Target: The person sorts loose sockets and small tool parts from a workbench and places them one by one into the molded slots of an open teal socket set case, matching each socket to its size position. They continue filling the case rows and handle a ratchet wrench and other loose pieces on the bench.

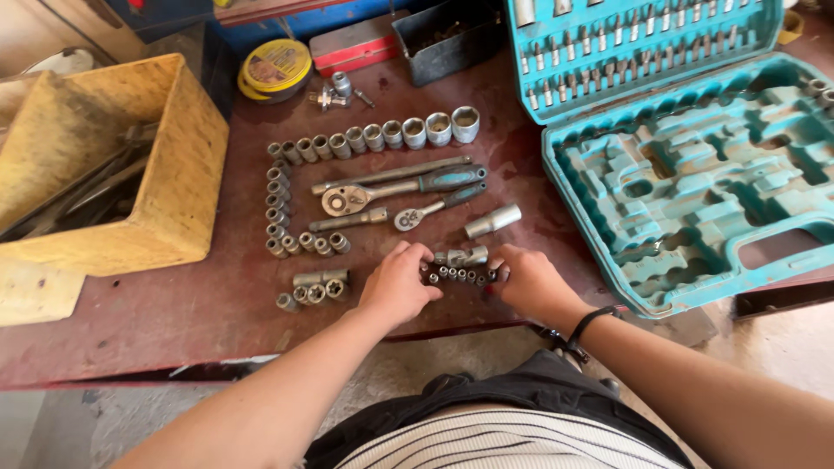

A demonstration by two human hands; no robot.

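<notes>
- While both hands rest on a dark red workbench [156, 313], the left hand [398, 287] and right hand [528, 282] close in on a short row of small sockets [459, 275] from either end.
- The row's long axis runs left to right, along the bench's near edge; each small socket seems to stand on end, opening upward.
- The left hand's fingers are curled, tips touching the row's left end; the right hand's fingers are bent, tips at the right end. Whether either pinches a socket, I cannot tell.
- Just beyond the row lies a large ratchet [395, 191], handle pointing right.
- Beyond the ratchet runs a line of bigger sockets [373, 137].
- Right of the row sits an open teal tool case [695, 174].
- Far left of the row stands a yellow bin [174, 174].
</notes>
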